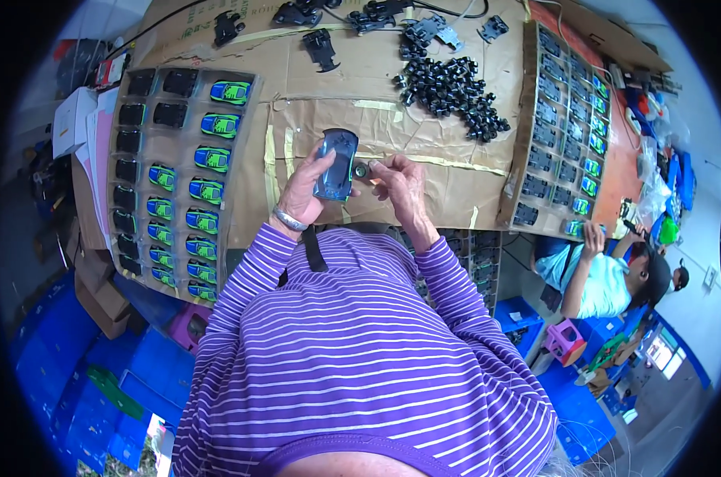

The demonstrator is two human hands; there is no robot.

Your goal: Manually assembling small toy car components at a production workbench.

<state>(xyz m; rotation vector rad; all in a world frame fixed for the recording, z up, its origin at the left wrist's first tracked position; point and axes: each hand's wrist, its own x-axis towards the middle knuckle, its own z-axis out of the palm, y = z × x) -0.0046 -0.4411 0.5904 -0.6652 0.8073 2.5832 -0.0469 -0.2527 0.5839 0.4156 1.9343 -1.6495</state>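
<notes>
My left hand point(303, 189) grips a dark toy car body point(341, 155), which looks hollow side up, over the cardboard in front of me. Its thumb lies along the shell's left edge. Close to the shell's right side, my right hand point(403, 184) pinches a small black wheel point(361, 170) between thumb and fingertips. Whether the wheel touches the shell I cannot tell. Beyond my hands lies a heap of small black wheels point(448, 89).
To the left stands a tray point(246, 111) with green-and-blue toy cars and dark car parts. Another such tray point(507, 200) stands at the right. Several black chassis parts point(321, 49) lie at the far edge. A co-worker in light blue point(597, 280) sits at right, one hand on a car.
</notes>
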